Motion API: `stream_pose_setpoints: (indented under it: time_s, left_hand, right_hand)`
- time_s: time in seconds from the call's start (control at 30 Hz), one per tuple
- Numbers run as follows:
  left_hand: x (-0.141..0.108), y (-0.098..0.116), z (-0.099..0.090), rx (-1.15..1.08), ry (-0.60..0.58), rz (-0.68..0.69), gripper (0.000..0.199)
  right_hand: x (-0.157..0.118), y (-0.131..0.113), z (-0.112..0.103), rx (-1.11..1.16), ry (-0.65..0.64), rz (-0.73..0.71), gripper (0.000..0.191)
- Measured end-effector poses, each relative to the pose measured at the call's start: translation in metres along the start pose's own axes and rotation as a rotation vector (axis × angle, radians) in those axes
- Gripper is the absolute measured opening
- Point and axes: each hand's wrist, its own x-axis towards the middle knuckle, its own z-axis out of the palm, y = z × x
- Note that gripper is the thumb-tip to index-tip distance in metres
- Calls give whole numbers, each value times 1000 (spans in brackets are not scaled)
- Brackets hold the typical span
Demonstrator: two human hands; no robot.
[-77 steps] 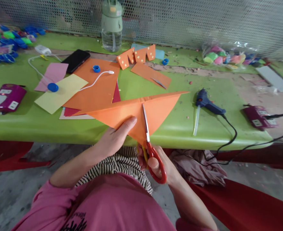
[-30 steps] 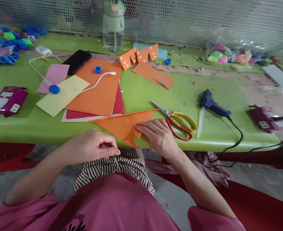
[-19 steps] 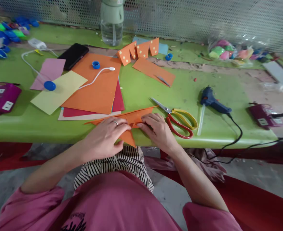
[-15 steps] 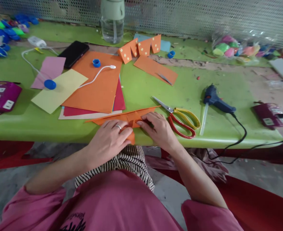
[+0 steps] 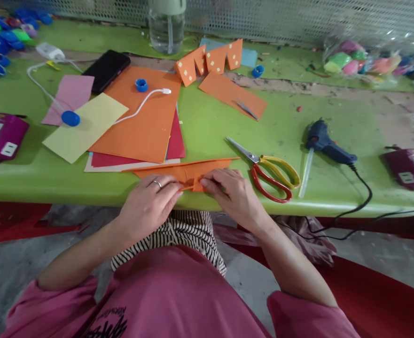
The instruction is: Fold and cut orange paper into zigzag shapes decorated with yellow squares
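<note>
Keeping folded orange paper (image 5: 207,168) at the near edge of the desk (image 5: 207,126), directly in front of the torso, with a long, narrow ridge along the far side and a vertical crease near the middle. Pinching the near edge from eight o'clock with the left hand (image 5: 148,202), thumb and fingers drawn together on a small flap. Gripping close by from four o'clock with the right hand (image 5: 238,196), thumb against curled fingers, just beside the crease. Looks very light, thin and flexible, a little stiffer along the ridge and wherever folded double; likely to take a crease readily, and to crumple or tear under a hard tug, most of all at the narrow points. Probably not slippery, but apt to slide or lift without some pressure from above. Best taken between thumb and forefinger at the doubled part near the middle, or pressed flat on the desk, rather than by the thin tip at either end. Around the paper, to be seen: scissors (image 5: 255,159) at three o'clock, blades slightly apart; beyond, toward the same hour, a glue gun (image 5: 328,146); at ten o'clock, a large orange sheet (image 5: 139,136) on other sheets; at eleven, a black phone (image 5: 106,70); at one, an orange card (image 5: 224,89); at twelve, dotted orange pieces (image 5: 187,68), standing upright.
</note>
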Motion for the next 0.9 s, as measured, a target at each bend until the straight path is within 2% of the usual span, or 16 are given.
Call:
stream_pose_setpoints:
  time_s: [0.17,0.27,0.33,0.5,0.67,0.77,0.9]
  left_hand:
    - [7,1,0,0,-38,-248,18]
    - [14,1,3,-61,-25,-376,33]
    - [17,1,3,-128,-6,-405,43]
    - [19,4,-4,-390,-4,-371,48]
    - [13,6,-10,-600,-118,-398,30]
    - [10,6,-6,-536,-115,-372,23]
    - [1,9,-2,-335,-58,-166,32]
  right_hand:
    - [4,-1,4,-81,12,46,22]
    - [9,0,5,-102,32,61,15]
    - [12,1,6,-100,29,69,12]
    - [14,3,6,-98,35,79,11]
    - [14,3,6,-114,41,71,11]
    - [15,3,5,-126,28,77,12]
    - [15,4,5,-122,36,74,12]
